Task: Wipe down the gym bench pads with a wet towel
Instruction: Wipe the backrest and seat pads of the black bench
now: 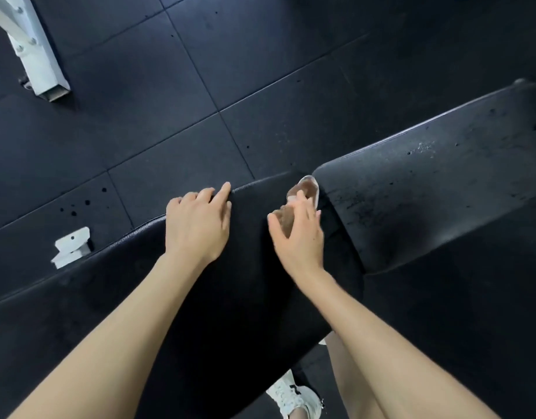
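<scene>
The long black padded bench seat [224, 297] looks like matt grained vinyl with a stitched piping edge. Beside it, the second black pad [427, 189] is duller, scuffed and flecked pale. Beyond the seat, dark rubber floor tiles [139, 131] look matt and finely pebbled; the white painted metal frame leg [39, 55] is smooth and bolted.

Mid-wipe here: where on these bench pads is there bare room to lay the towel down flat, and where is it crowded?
Free: the far pad, bare from the gap between the pads to its far end. The near pad is open toward its left end. Crowded: the gap end of the near pad, where the left hand and right hand, on a brownish object, sit close together.
</scene>
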A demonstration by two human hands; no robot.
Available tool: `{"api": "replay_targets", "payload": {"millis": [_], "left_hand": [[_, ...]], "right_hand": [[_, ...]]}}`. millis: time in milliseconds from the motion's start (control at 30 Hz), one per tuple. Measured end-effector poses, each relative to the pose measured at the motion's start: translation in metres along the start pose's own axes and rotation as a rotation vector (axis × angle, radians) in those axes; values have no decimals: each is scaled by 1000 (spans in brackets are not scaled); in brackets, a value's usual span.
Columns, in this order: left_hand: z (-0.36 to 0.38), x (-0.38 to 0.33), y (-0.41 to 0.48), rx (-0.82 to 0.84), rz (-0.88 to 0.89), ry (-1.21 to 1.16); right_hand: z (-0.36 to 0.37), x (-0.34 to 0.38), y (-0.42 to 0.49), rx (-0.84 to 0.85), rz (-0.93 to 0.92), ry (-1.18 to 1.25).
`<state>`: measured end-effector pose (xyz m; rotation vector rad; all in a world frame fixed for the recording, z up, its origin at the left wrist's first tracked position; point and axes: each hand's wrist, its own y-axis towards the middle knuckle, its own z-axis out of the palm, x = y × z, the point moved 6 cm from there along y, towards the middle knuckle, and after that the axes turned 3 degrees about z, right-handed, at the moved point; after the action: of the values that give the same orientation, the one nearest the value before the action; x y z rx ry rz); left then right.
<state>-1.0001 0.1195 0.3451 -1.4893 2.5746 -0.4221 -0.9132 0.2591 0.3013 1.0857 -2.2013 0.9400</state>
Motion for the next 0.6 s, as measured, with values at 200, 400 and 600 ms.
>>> {"api": "replay_targets", "payload": {"millis": [200,400,600], "left_hand": [[-4,0,0,-22,-48,-52],[-5,-2,-1,-25,-60,-33],[-5,-5,5,-24,-84,42]], "right_hand": [[19,32,22,116,-423,-96],[-22,-17,94,51,76,38],[-49,-85,25,63,301,-29]]}}
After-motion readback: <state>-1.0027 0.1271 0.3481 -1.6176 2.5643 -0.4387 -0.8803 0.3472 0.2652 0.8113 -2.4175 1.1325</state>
